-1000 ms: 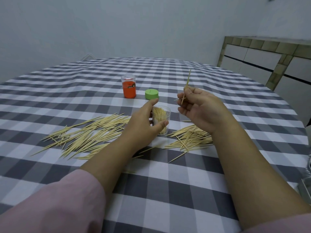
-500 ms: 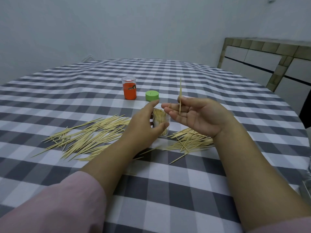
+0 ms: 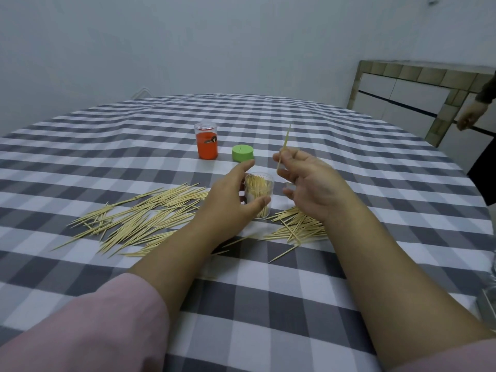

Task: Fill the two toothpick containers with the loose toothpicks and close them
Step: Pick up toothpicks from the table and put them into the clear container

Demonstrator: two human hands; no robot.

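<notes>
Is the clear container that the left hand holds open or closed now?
Open. The clear container has no lid on it: toothpick tips show at its uncovered mouth. A green lid lies apart on the tablecloth.

I see a grey-and-white checked tabletop (image 3: 268, 304) with loose wooden toothpicks (image 3: 139, 218), a clear plastic cup (image 3: 259, 196), an orange jar (image 3: 206, 143) and a green round lid (image 3: 242, 153).

Two containers (image 3: 259, 194) (image 3: 207, 141), one green lid (image 3: 242, 153), two toothpick piles (image 3: 139, 221) (image 3: 298, 226).

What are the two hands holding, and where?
Left hand grips the clear container round its side. Right hand pinches one toothpick near its lower end.
</notes>
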